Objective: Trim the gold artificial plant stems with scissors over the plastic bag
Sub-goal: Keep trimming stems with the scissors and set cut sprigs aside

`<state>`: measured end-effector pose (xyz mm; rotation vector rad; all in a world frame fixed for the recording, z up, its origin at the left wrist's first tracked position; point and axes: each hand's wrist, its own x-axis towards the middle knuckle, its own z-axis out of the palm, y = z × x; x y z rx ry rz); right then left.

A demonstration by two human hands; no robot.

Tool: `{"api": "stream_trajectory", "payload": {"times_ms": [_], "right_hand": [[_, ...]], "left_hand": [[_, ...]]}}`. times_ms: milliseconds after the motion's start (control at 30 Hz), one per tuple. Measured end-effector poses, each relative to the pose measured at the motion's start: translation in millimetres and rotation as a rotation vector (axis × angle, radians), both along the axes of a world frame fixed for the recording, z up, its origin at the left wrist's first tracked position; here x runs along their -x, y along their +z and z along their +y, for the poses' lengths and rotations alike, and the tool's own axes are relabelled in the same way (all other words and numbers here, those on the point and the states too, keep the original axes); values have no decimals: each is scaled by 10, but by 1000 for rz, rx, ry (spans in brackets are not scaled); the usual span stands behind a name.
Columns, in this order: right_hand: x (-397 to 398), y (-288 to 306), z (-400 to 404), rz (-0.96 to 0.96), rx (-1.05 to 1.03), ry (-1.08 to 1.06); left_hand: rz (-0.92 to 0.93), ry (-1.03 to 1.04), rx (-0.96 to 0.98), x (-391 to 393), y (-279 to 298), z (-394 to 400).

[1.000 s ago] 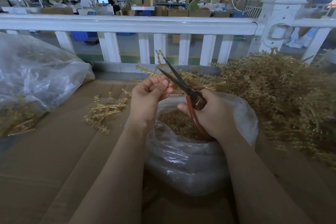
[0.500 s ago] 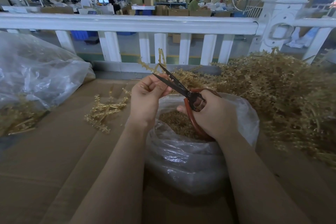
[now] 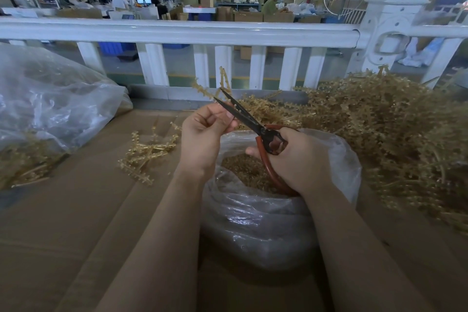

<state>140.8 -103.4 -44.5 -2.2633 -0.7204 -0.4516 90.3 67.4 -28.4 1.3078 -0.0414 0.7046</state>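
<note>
1. Two hands work above the plastic bag (image 3: 266,223): your left hand (image 3: 202,134) pinches a gold stem (image 3: 222,81) that stands up from your fingertips.
2. Your right hand (image 3: 296,159) is curled round the red handles of the scissors (image 3: 253,121), whose dark blades stand apart at the stem.
3. The bag, just beneath, holds gold trimmings.
4. A big stem pile (image 3: 392,129) lies to the right; a few loose stems (image 3: 147,152) lie left on the cardboard (image 3: 76,223).
5. Far off runs a white railing (image 3: 177,31).
</note>
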Motion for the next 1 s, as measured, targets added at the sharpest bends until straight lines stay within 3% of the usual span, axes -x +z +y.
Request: {"api": "stream_trajectory", "payload": {"times_ms": [800, 1000], "right_hand": [[-12, -37, -3, -92, -25, -49], [-14, -22, -9, -114, 7, -79]], "left_hand": [[59, -55, -37, 13, -9, -25], [65, 0, -157, 11, -12, -43]]}}
